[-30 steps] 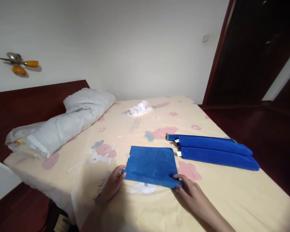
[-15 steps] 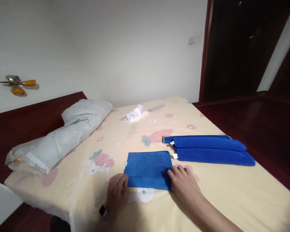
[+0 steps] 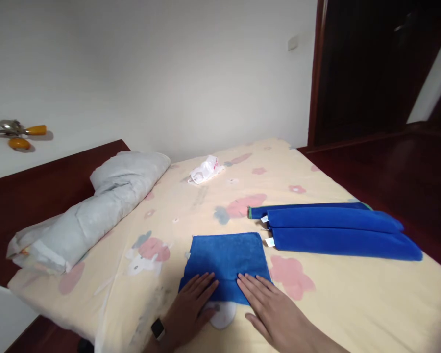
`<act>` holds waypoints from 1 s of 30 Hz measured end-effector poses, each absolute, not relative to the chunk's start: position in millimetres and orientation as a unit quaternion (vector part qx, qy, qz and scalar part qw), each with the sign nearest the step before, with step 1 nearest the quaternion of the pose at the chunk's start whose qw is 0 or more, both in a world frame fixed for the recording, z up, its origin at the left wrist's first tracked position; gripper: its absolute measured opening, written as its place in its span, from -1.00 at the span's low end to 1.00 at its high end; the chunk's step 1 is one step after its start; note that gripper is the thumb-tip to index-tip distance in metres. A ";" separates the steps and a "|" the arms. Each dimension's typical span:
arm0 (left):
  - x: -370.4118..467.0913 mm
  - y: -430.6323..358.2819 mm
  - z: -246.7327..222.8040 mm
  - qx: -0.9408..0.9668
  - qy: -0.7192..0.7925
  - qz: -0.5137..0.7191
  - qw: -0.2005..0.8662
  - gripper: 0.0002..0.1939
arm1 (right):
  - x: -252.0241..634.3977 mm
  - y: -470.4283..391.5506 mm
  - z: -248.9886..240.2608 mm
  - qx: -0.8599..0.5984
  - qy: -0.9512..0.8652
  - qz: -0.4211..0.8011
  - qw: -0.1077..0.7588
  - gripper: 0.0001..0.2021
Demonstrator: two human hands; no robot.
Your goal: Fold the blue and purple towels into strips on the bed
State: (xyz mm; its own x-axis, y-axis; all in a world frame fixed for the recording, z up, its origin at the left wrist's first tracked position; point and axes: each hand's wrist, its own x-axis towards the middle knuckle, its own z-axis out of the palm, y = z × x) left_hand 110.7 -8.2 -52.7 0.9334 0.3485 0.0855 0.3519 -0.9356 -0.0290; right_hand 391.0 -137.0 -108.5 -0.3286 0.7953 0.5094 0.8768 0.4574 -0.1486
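A blue towel (image 3: 228, 255) lies on the bed in front of me, its near edge turned over in a narrow strip. My left hand (image 3: 193, 304), with a dark watch on the wrist, rests its outstretched fingers on the towel's near left part. On the near right part, my right hand (image 3: 266, 304) lies with straight fingers and the thumb apart. Neither hand grips anything. Off to the right, several folded blue towels (image 3: 341, 240) lie side by side in long strips, with white tags at their left ends.
The bed (image 3: 150, 314) has a pale yellow sheet with carrot and flower prints. A rolled grey-white bundle (image 3: 95, 211) lies along the headboard (image 3: 33, 196). Farther back sits a crumpled white plastic bag (image 3: 206, 170). Dark doors and a dark red floor are on the right.
Both hands have gone from the towel's side edges onto its near part, fingers now flattened and spread. The view has shifted slightly.
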 end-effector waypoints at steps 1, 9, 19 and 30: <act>101.8 -3.2 -53.7 -0.981 -0.189 -0.038 0.020 -0.34 | 395.6 -137.0 -108.2 -0.518 -0.810 -0.064 0.266 -0.32; 58.9 23.9 -80.7 -0.931 -0.306 -0.186 -0.075 -0.36 | 428.6 -134.4 -99.8 -0.576 -0.780 0.025 0.244 -0.37; 70.2 53.4 -65.7 -0.832 -0.386 -0.291 -0.271 -0.73 | 437.1 -134.4 -62.9 -0.637 -0.669 0.215 0.317 -0.73; 80.6 61.5 -84.0 -0.796 -0.444 -0.384 -0.150 -0.61 | 440.8 -114.9 -78.8 -0.672 -0.596 0.237 0.371 -0.71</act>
